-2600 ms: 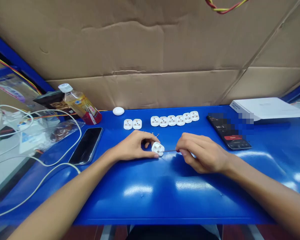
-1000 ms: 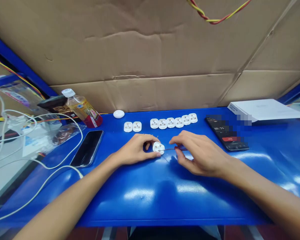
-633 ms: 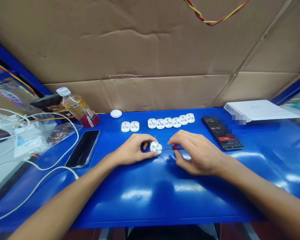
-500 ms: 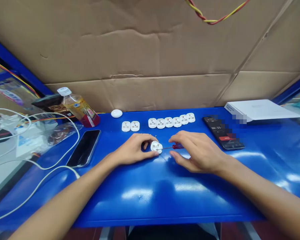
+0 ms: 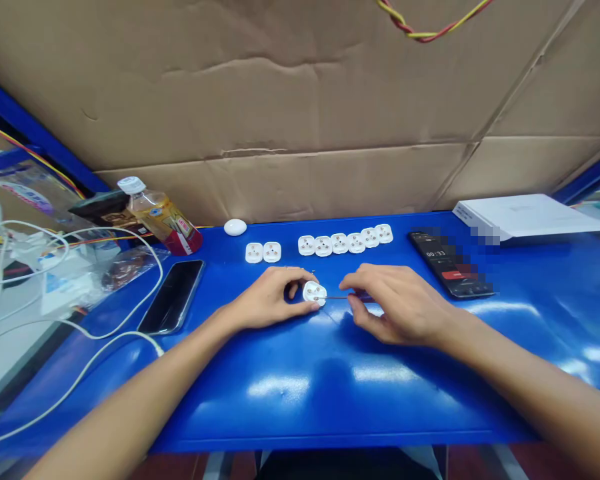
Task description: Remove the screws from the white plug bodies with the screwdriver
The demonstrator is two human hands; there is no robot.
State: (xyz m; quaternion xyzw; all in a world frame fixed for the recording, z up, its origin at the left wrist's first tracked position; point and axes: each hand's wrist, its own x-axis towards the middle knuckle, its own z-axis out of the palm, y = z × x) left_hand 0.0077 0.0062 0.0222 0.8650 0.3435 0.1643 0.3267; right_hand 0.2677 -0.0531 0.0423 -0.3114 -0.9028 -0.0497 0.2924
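Observation:
My left hand (image 5: pixel 267 299) pinches a small white socket insert (image 5: pixel 314 293) tilted on edge on the blue table (image 5: pixel 300 393). My right hand (image 5: pixel 397 303) is closed on a small red-handled screwdriver (image 5: pixel 336 297); its thin shaft points left into the insert. Behind the hands lie a row of several white inserts (image 5: pixel 345 243) and a separate pair (image 5: pixel 263 252). Tiny screws sit just behind my left fingers.
A dark phone (image 5: pixel 173 305) lies at the left, and a phone showing a timer (image 5: pixel 450 263) at the right. A drink bottle (image 5: pixel 160 215), white cables (image 5: pixel 80 320), a white oval object (image 5: pixel 235 227) and a white box (image 5: pixel 525 215) ring the work area. Cardboard walls the back.
The right fingers loosened around the screwdriver handle half a second ago and have closed on it again. The left hand and the insert have stayed in place.

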